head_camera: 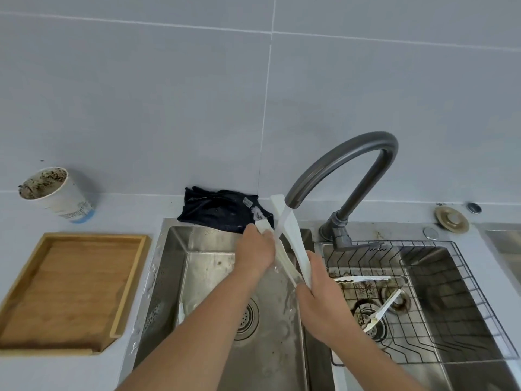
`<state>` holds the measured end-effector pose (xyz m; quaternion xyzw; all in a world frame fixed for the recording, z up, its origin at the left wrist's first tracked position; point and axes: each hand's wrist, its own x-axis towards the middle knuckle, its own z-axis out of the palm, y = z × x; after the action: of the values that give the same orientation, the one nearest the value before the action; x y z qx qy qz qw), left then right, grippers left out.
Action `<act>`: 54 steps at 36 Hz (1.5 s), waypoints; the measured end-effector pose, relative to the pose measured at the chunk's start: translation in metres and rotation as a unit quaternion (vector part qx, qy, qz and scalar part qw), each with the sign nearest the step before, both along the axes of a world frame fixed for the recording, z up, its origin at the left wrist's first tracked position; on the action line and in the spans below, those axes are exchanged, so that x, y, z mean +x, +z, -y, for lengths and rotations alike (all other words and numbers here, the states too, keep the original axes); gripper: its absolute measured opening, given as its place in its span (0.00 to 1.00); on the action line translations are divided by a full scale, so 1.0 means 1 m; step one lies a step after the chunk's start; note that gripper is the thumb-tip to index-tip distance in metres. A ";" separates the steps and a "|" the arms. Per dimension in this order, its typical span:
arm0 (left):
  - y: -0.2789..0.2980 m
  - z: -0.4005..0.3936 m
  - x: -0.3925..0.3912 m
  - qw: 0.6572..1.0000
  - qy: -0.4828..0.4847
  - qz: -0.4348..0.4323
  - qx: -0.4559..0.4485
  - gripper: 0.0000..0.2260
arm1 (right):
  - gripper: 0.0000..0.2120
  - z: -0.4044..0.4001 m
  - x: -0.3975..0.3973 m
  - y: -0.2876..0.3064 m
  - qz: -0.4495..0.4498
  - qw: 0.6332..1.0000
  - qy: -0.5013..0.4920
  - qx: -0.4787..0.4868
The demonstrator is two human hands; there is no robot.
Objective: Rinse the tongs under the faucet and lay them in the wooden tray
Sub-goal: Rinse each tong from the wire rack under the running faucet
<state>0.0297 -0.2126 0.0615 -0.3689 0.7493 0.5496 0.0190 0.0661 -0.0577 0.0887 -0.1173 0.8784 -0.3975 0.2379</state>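
White plastic tongs (290, 235) are held by both hands over the left sink (203, 249), with their two arms spread in a V under the faucet (338, 165). Water (279, 230) runs from the spout onto them, just above the grips. The left hand (255, 251) has its fingers curled round the upper part of one arm, and the right hand (318, 294) grips the lower end, where the two arms meet. Far to the left of the left hand, on the counter, lies the wooden tray (127, 280), with nothing in it. Beyond the tray stands a dirty paper cup (56, 193). Just behind the left hand, at the sink's back edge, lies a dark cloth (217, 210). To the right of the right hand, a wire rack (451, 306) sits in the right sink (465, 371), and two more white utensils (380, 309) rest on it, close to the right wrist.
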 end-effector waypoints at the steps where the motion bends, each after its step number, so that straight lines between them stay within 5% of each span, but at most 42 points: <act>1: 0.002 -0.005 0.003 1.000 -0.015 -0.001 0.020 0.04 | 0.21 -0.001 -0.003 0.000 0.004 1.000 -0.003 0.000; 7: 0.003 -0.019 0.009 0.997 -0.010 -0.036 0.063 0.12 | 0.22 0.002 -0.007 0.000 0.016 1.000 -0.008 -0.016; 12: 0.002 -0.003 0.004 0.998 0.055 -0.037 -0.011 0.02 | 0.20 0.001 0.009 -0.003 0.043 0.998 -0.003 -0.035; 18: 0.001 0.013 0.007 0.999 0.028 -0.021 -0.034 0.13 | 0.17 -0.010 0.016 -0.003 0.035 0.999 -0.010 -0.036; 24: 0.005 0.005 0.012 0.996 -0.012 -0.056 0.075 0.08 | 0.12 -0.020 0.010 -0.002 0.046 0.994 -0.049 -0.086; 28: 0.006 0.005 0.017 0.970 0.007 -0.078 0.231 0.12 | 0.03 -0.027 0.007 0.003 0.117 0.973 -0.090 -0.179; 34: 0.007 0.012 0.025 0.913 0.066 -0.124 0.382 0.08 | 0.11 -0.037 -0.001 0.005 0.175 0.941 -0.137 -0.254; 40: 0.006 0.013 0.030 0.906 0.115 -0.138 0.384 0.07 | 0.20 -0.034 -0.010 0.000 0.119 0.955 -0.175 -0.207; 46: 0.011 0.019 0.031 0.911 0.119 -0.158 0.361 0.08 | 0.38 -0.027 -0.012 0.007 0.059 0.990 -0.076 -0.100; 54: 0.029 0.030 0.028 0.898 0.144 -0.200 0.365 0.07 | 0.14 -0.004 -0.021 0.009 0.044 0.997 0.034 -0.044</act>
<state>0.0577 -0.2430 0.0908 -0.3221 0.4229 0.8435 -0.0768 0.0450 -0.0541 0.0975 -0.1398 0.8440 -0.4327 0.2845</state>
